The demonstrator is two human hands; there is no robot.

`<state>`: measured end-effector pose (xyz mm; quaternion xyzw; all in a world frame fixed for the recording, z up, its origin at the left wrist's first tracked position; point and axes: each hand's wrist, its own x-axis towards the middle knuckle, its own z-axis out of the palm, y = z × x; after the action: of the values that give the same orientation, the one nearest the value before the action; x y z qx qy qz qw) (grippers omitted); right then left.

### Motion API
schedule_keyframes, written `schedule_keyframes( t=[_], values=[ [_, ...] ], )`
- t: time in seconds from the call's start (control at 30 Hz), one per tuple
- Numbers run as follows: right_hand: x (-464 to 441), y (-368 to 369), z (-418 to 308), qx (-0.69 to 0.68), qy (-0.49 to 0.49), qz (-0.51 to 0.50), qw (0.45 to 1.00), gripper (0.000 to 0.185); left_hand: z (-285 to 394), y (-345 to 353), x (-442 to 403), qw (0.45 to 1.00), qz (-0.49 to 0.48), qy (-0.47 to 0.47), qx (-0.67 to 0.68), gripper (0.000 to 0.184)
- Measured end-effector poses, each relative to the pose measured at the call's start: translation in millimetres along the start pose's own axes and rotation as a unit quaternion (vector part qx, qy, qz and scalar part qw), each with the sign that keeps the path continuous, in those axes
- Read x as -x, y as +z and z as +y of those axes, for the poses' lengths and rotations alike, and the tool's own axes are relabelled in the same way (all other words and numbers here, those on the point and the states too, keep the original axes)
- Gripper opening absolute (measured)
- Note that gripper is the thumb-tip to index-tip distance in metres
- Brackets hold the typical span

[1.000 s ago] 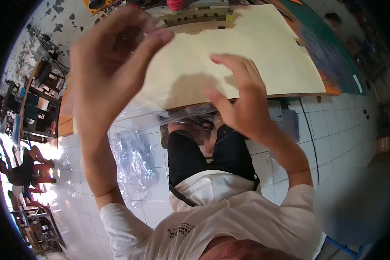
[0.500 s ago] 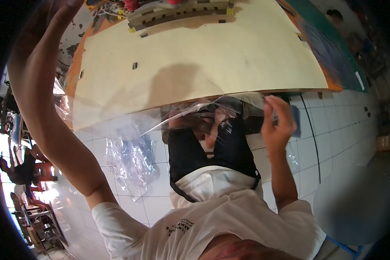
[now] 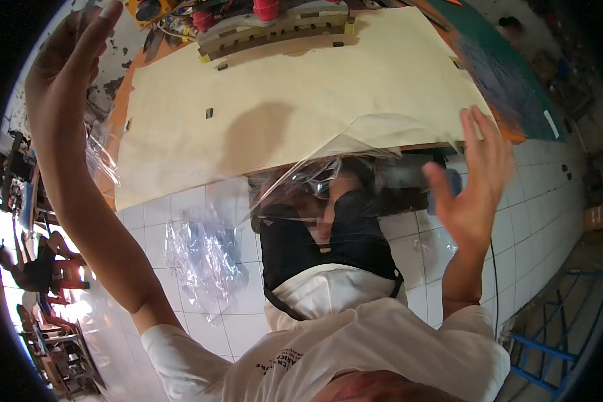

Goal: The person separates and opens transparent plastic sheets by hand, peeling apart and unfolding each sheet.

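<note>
A clear plastic sheet (image 3: 315,161) hangs loose over the near edge of a table covered in pale yellow sheet (image 3: 301,87) and over my lap. My right hand (image 3: 476,194) is open beside the plastic's right end, fingers spread and thumb apart, with nothing visible in it. My left hand (image 3: 74,50) is raised past the table's left side. Its fingers are curled and the thumb points up; what they hold, if anything, does not show.
A long slotted bar (image 3: 278,37) with red cups (image 3: 266,9) lies along the table's far side. Crumpled clear plastic (image 3: 208,254) lies on the tiled floor at left. A blue metal frame (image 3: 549,342) stands at lower right. Another person (image 3: 37,264) is at far left.
My right hand has let go of the plastic sheet's edge, moved right and opened. The sheet has billowed up over the table edge. My left hand has come slightly lower.
</note>
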<state>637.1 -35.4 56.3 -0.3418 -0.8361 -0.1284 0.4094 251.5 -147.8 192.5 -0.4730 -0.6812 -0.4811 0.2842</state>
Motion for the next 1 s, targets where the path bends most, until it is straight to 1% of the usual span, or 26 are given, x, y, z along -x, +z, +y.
schedule_keyframes(
  t=[0.07,0.1,0.13,0.17,0.23,0.27,0.3,0.33,0.37,0.4,0.43,0.5,0.6,0.63,0.73,0.83,0.87,0.93,1.0],
  values=[
    [-3,8,-17,-0.043,-0.014,-0.015,0.999,0.061,12,3,8,1.0,-0.015,0.008,0.003,0.049],
    [-4,17,-22,-0.144,-0.034,-0.035,0.988,0.067,13,2,8,1.0,-0.022,0.007,0.008,0.047],
    [-6,23,-26,-0.194,-0.043,-0.045,0.979,0.07,15,1,9,0.999,-0.029,0.006,0.013,0.045],
    [-9,30,-31,-0.244,-0.051,-0.057,0.967,0.073,17,-4,4,0.997,-0.076,-0.007,-0.002,0.041],
    [-22,43,-36,-0.376,-0.001,-0.154,0.914,0.071,20,-4,5,0.992,-0.123,-0.019,-0.017,0.038],
    [-29,52,-37,-0.376,-0.024,-0.142,0.916,0.064,25,0,10,0.995,-0.099,0.007,0.018,0.036],
    [-39,55,-34,-0.376,-0.024,-0.141,0.916,0.064,28,1,12,0.996,-0.085,0.019,0.035,0.035],
    [-49,55,-31,-0.435,0.023,-0.246,0.866,0.059,32,2,14,0.996,-0.072,0.032,0.051,0.034],
    [-56,56,-30,-0.486,0.07,-0.346,0.799,0.055,35,0,15,0.997,-0.07,0.025,0.016,0.034],
    [-56,60,-32,-0.514,0.07,-0.333,0.787,0.046,35,-3,14,0.998,-0.067,0.02,-0.003,0.034],
    [-56,64,-32,-0.514,0.068,-0.336,0.786,0.046,34,-5,13,0.998,-0.065,0.015,-0.022,0.034],
    [-55,69,-30,-0.518,0.023,-0.32,0.793,0.042,29,-7,11,0.997,-0.078,0.018,0.0,0.035],
    [-51,72,-29,-0.528,0.008,-0.301,0.794,0.039,27,-5,13,0.996,-0.085,0.028,0.006,0.035],
    [-49,74,-28,-0.529,0.01,-0.302,0.793,0.039,27,-4,14,0.996,-0.086,0.031,0.006,0.035],
    [-46,74,-28,-0.54,-0.002,-0.299,0.787,0.039,28,4,14,0.996,-0.038,0.038,0.065,0.035],
    [-44,71,-28,-0.525,0.02,-0.305,0.794,0.039,26,0,8,0.994,-0.059,0.045,0.084,0.035],
    [-43,71,-28,-0.526,0.007,-0.292,0.799,0.04,28,-3,6,0.995,-0.084,0.041,0.039,0.035],
    [-39,71,-29,-0.526,-0.007,-0.276,0.804,0.042,32,-4,7,0.993,-0.107,0.039,-0.006,0.035],
    [-32,67,-32,-0.427,-0.027,-0.188,0.884,0.047,35,-1,11,0.994,-0.075,0.063,-0.041,0.035]
  ],
)
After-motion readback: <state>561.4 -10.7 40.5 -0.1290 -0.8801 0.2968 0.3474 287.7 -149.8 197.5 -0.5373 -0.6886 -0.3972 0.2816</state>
